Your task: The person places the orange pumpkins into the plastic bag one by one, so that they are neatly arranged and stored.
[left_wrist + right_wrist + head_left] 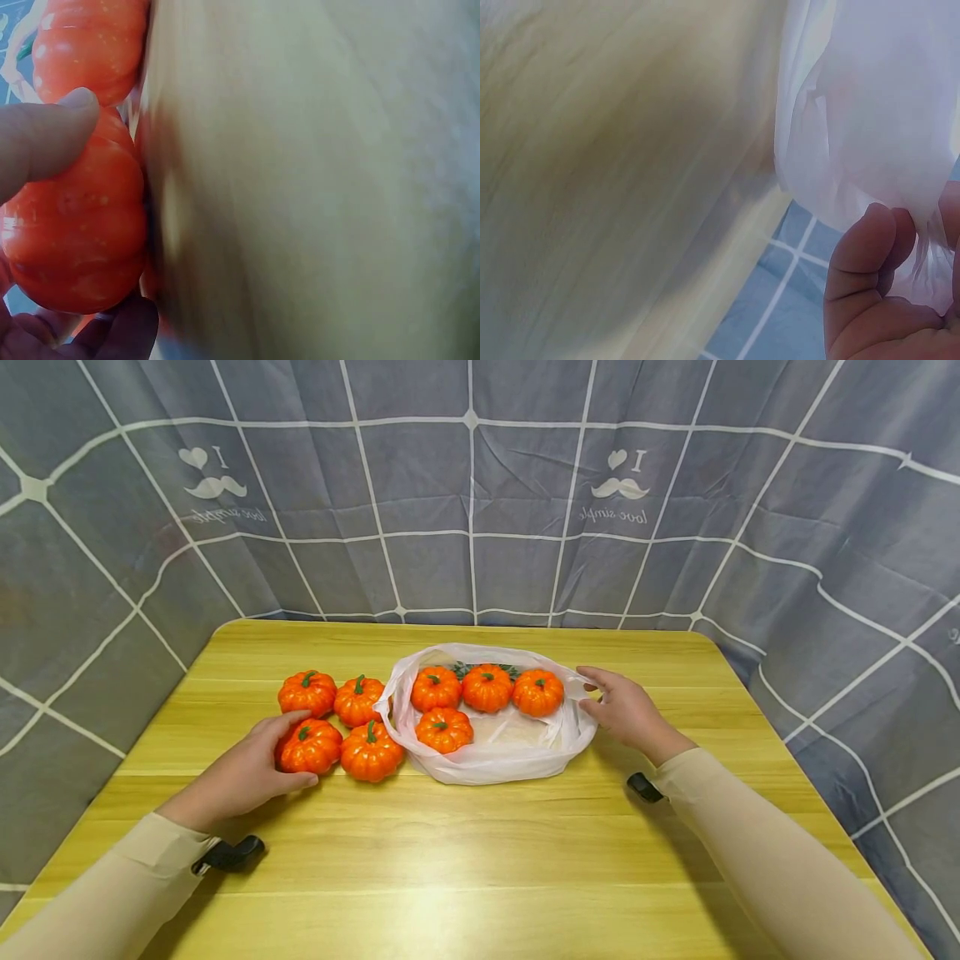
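My left hand (258, 768) grips a small orange pumpkin (313, 747) with a green stem, the front-left one of a group on the table. In the left wrist view the thumb lies on one side of that pumpkin (79, 225) and the fingers curl at the other. Beside it sit more pumpkins of the same kind, one (372, 752) to its right. A thin white plastic bag (491, 771) lies spread wide, with several pumpkins inside, one (444, 731) at the front left. My right hand (626, 706) pinches the bag's right rim; the right wrist view shows the plastic (885, 112) gathered between thumb and fingers.
The wooden table (450, 868) extends in front of the bag and to both sides. A grey curtain (420, 485) with white grid lines hangs behind the table and along its sides. Dark straps (228, 853) sit at both wrists.
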### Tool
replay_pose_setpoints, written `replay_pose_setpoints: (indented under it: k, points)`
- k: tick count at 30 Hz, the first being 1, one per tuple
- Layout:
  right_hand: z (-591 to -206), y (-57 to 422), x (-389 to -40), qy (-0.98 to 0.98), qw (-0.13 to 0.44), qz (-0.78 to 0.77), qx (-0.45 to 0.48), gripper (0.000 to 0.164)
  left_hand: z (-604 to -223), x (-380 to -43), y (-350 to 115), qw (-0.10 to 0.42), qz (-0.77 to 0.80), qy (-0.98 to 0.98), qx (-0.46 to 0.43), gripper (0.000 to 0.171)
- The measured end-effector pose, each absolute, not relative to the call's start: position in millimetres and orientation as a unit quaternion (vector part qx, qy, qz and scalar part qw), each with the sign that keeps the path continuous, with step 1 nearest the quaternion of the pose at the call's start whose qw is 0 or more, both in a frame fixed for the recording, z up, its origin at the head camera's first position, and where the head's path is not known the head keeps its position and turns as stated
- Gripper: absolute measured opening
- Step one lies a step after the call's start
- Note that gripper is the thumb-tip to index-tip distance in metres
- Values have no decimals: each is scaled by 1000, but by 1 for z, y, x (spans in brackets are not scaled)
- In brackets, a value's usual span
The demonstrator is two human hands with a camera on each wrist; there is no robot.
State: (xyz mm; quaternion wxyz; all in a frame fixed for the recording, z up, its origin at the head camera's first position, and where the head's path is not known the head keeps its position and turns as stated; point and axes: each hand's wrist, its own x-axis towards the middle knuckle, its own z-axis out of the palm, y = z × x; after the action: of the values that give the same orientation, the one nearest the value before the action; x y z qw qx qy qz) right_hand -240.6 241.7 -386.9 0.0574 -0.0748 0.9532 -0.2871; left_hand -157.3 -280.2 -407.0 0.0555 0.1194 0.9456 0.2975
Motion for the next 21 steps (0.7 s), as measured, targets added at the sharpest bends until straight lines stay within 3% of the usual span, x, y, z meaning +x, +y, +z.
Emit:
replay_pose_setpoints:
  k: [21]
  points:
    - [-390,243,-240,951,38,-292,-90,60,-367,-159,-278,19,317,939,134,95]
